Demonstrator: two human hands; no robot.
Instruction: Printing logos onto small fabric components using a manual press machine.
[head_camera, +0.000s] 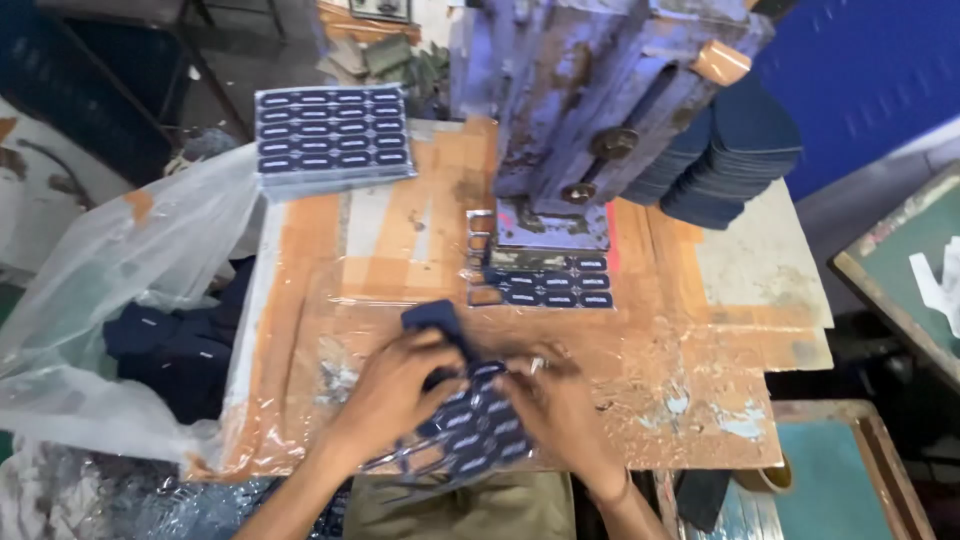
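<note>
Left hand (395, 385) and right hand (560, 405) both pinching navy label sheet (470, 425), taped worktable (690, 370), blue press (590, 110) behind, sheet stack (332, 135) far-left

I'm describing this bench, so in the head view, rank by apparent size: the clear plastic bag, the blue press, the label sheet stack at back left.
1. Clear plastic bag, nearest the camera, so unsure.
2. Blue press.
3. Label sheet stack.

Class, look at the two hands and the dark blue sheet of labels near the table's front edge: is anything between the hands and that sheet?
Nothing visible. The left hand and right hand both already rest on the dark blue label sheet, fingers touching it directly.
</note>
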